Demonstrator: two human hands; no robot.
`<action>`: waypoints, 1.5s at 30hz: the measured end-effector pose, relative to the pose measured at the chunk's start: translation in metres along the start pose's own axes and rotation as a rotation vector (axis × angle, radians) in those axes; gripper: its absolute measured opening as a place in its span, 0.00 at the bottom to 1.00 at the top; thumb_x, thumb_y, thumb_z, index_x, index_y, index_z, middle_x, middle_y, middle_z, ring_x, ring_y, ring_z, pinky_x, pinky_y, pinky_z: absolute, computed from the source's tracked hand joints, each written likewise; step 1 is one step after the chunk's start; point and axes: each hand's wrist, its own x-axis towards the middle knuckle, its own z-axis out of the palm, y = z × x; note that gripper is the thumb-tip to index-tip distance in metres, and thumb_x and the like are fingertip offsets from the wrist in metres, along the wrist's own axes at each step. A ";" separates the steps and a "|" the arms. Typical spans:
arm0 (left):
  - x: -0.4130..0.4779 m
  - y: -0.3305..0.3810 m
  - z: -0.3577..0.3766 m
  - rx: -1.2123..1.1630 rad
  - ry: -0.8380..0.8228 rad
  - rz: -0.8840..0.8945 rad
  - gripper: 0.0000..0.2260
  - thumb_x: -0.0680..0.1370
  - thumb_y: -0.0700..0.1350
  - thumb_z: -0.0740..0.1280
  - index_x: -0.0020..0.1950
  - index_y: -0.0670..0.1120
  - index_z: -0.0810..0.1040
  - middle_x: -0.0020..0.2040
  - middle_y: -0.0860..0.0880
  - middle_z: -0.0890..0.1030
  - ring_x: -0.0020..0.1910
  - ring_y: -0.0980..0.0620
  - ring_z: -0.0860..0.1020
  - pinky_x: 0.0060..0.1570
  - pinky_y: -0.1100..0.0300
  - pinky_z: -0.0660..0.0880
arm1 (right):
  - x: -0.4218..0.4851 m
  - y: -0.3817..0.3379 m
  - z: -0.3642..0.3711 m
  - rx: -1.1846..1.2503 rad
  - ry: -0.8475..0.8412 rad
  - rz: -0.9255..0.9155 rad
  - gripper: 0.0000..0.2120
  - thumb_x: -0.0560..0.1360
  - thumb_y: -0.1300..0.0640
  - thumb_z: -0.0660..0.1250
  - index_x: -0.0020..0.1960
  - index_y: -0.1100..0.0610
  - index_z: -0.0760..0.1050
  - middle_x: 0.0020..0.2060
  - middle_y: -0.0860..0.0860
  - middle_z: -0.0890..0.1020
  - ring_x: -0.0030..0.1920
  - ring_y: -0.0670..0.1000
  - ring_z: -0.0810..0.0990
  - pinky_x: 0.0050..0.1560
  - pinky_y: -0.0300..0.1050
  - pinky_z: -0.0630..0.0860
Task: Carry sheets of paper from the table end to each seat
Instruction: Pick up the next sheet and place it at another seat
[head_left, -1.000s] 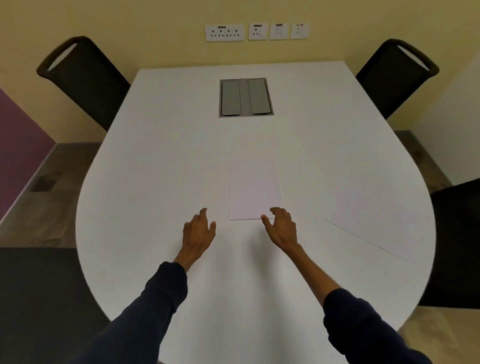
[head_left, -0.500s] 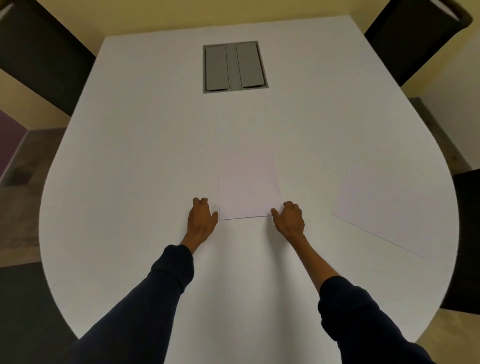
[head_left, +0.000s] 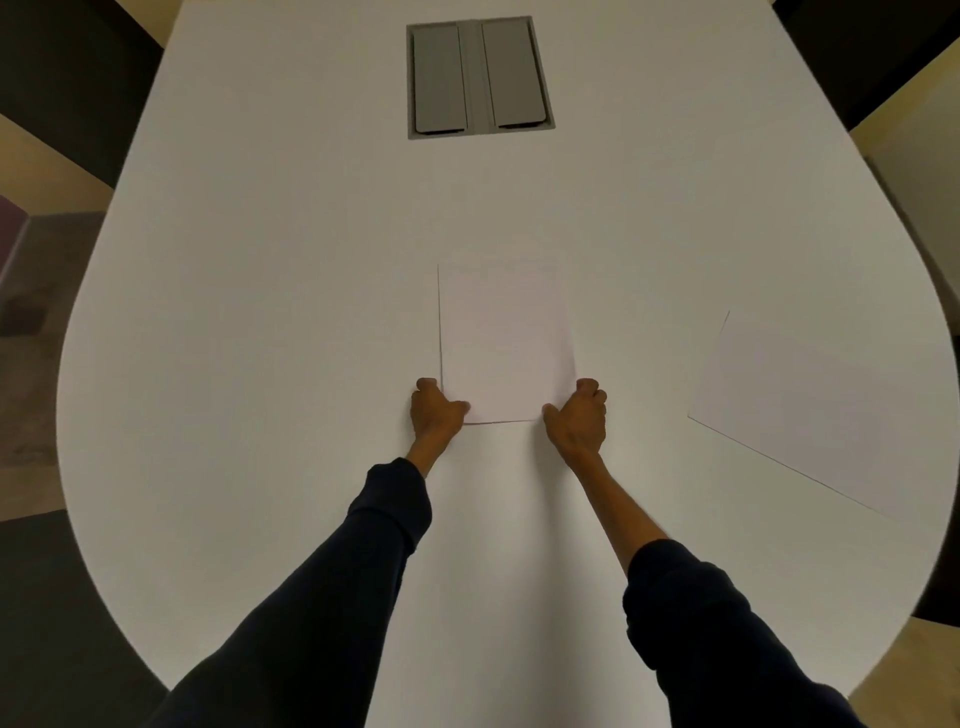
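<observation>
Centrally, a stack of white sheets lies flat on the white table, mid-frame. Left hand curls on the stack's lower left corner, thumb on top of the paper, fingers tucked at the edge; right hand does the same at the lower right corner, so both hands are pinched onto the stack. Whether the stack is lifted off the table, cannot tell. A single sheet lies angled at right of frame, well apart from the stack. Top centre: a recessed grey cable box set in the table, both of its flaps closed, contents hidden. Dark sleeves fill the lower frame.
</observation>
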 end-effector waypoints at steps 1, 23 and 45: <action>0.001 -0.002 -0.002 0.027 0.021 0.014 0.26 0.75 0.39 0.72 0.71 0.39 0.67 0.67 0.40 0.74 0.65 0.41 0.75 0.58 0.55 0.72 | -0.001 0.000 0.000 -0.036 0.015 -0.018 0.28 0.74 0.59 0.70 0.70 0.62 0.63 0.65 0.59 0.72 0.63 0.61 0.74 0.58 0.55 0.74; 0.011 0.006 -0.002 -0.208 0.098 -0.003 0.08 0.75 0.42 0.73 0.50 0.37 0.84 0.53 0.40 0.84 0.52 0.42 0.82 0.49 0.58 0.75 | 0.001 0.002 0.006 0.055 0.125 0.040 0.19 0.81 0.49 0.58 0.61 0.62 0.75 0.57 0.59 0.81 0.58 0.62 0.79 0.58 0.55 0.75; 0.021 0.005 -0.015 -0.133 0.105 0.307 0.02 0.79 0.37 0.66 0.50 0.39 0.77 0.46 0.43 0.81 0.43 0.47 0.79 0.39 0.60 0.73 | 0.017 -0.007 0.002 -0.105 0.147 -0.010 0.27 0.76 0.47 0.68 0.68 0.61 0.69 0.64 0.58 0.71 0.65 0.59 0.70 0.57 0.55 0.72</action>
